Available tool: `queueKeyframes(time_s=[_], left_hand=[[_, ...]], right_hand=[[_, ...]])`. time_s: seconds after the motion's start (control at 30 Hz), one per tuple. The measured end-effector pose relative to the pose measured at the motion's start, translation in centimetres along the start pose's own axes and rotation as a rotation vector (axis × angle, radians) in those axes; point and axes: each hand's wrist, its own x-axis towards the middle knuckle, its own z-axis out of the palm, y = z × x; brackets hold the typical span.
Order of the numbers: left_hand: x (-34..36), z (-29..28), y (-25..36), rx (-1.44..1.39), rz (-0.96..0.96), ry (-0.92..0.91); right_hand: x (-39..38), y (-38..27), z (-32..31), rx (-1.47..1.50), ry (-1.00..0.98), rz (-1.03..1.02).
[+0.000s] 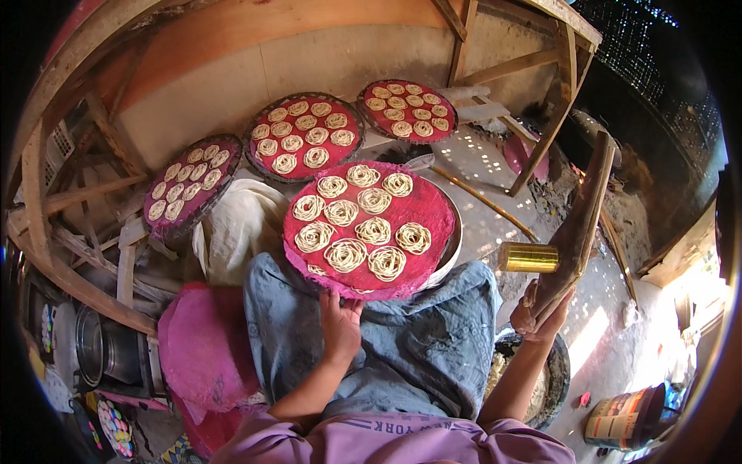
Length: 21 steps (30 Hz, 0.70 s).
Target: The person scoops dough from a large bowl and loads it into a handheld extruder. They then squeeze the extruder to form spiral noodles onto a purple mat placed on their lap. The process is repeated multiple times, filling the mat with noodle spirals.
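Observation:
My left hand [340, 325] grips the near edge of a round tray lined with red cloth [297, 268] on my lap, bearing several pale coiled noodle-like rosettes [345, 254]. A pale metal rim [447, 272] shows at the tray's right. My right hand [541, 313] holds a long wooden tool [581, 224] upright at a slant, with a brass-coloured cylinder [525, 257] sticking out leftward from it. Below that hand a dark tub [558, 375] holds pale dough-like stuff, partly hidden by my arm and leg.
Three more red-lined trays of rosettes [302, 176] rest behind against a wooden frame [42, 178]. A pole [487, 201] slants across the floor. At left are white cloth [232, 216], pink cloth [201, 348] and metal pots [108, 348]; at lower right stands a bucket [622, 417].

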Motion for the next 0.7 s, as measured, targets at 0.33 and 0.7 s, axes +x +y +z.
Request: queueKeyframes(time_s=[0.33,0.7], left_hand=[[5.9,-3.1,3.5,0.119,0.105,0.017],[15.4,-5.7,6.4,0.229,-0.176,-0.326]], right_hand=[[-0.2,-0.1,1.7,0.104,0.211,0.145],[-0.4,-0.6,-0.1,0.012,0.203,0.108]])
